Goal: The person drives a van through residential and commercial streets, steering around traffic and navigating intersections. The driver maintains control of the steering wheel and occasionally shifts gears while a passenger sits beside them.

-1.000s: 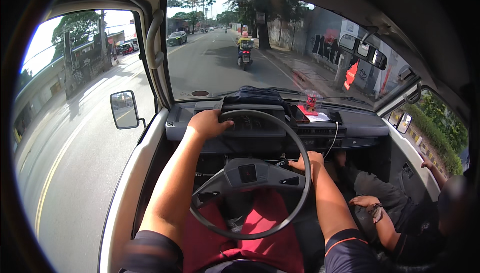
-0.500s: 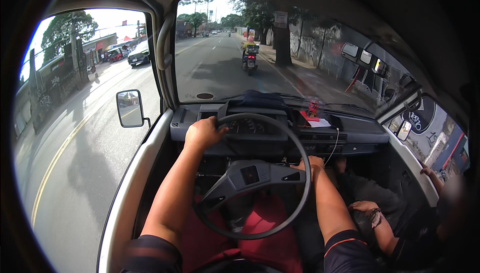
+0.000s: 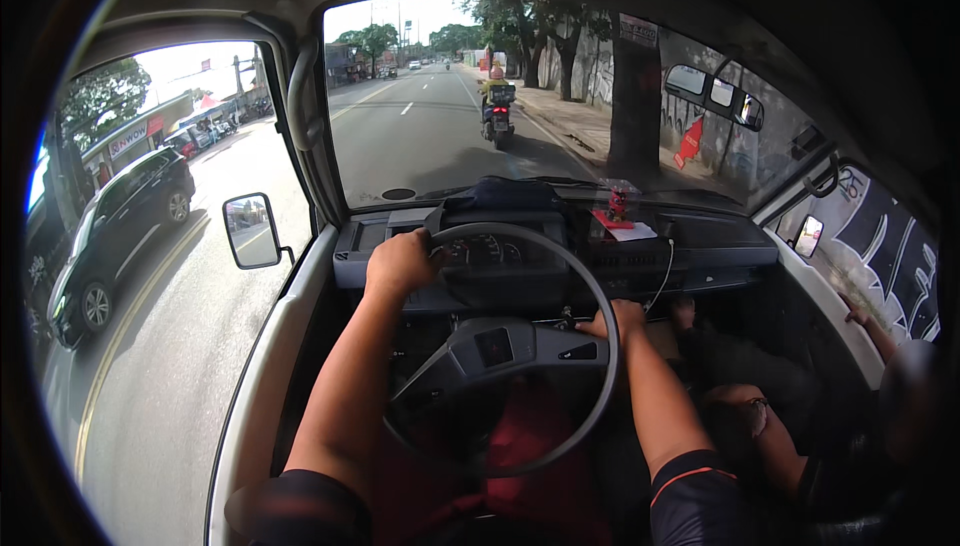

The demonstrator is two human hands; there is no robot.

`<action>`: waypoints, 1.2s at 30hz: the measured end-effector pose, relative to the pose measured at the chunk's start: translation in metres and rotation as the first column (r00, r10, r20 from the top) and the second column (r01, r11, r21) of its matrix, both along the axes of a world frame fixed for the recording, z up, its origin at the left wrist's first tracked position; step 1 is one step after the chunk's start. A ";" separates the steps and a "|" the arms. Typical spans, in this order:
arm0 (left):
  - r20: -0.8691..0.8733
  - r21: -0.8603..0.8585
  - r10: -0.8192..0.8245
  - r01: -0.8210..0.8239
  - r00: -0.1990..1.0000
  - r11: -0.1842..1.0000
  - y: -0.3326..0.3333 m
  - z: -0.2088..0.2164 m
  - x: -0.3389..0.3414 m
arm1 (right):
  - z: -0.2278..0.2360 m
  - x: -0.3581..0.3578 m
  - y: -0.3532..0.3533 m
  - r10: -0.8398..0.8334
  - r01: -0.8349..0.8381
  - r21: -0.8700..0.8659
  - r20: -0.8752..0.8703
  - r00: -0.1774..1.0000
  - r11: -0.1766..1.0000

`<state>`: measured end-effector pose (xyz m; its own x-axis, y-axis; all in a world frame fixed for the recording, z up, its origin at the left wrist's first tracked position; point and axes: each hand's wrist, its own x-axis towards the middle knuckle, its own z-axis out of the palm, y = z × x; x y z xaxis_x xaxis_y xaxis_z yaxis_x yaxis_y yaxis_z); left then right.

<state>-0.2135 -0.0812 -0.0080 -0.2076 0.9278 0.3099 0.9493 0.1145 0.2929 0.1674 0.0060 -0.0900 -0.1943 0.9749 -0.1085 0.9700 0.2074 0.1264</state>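
Note:
My left hand (image 3: pixel 402 264) is closed around the upper left rim of a dark grey steering wheel (image 3: pixel 482 349). On the wheel's right side, my right hand (image 3: pixel 622 322) is closed at the rim, with its thumb pointing inward; part of its grip is hidden. Behind the upper rim sits the gauge cluster (image 3: pixel 484 250). A folded dark cloth (image 3: pixel 503 196) lies on top of the dashboard.
A motorcycle rider (image 3: pixel 497 106) is ahead on the road (image 3: pixel 390 146). A dark car (image 3: pixel 125 231) is beside my left window, past the side mirror (image 3: pixel 251 231). A tree trunk (image 3: pixel 635 101) stands at the right roadside. A passenger's hand (image 3: pixel 738 396) rests at my right.
The dark car has come much closer on the left. The roadside tree and wall have shifted nearer. Both my hands stay on the wheel, and the motorcycle is still ahead.

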 end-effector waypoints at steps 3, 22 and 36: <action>0.005 -0.009 -0.004 0.004 1.000 1.000 -0.002 0.003 0.001 | 0.000 -0.002 0.002 -0.057 0.058 -0.023 0.024 0.998 0.998; -0.030 0.008 -0.018 0.018 0.999 1.000 0.006 0.011 0.013 | 0.002 -0.002 0.009 -0.064 0.063 0.007 0.071 0.995 0.998; -0.024 0.052 -0.079 0.080 0.997 0.995 0.017 0.007 0.011 | -0.001 0.007 0.021 -0.142 0.117 -0.438 -0.026 0.989 0.892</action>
<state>-0.2023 -0.0644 -0.0014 -0.1268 0.9232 0.3627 0.9609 0.0235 0.2760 0.1740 0.0275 -0.0912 -0.0878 0.8503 -0.5190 0.9949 0.1011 -0.0028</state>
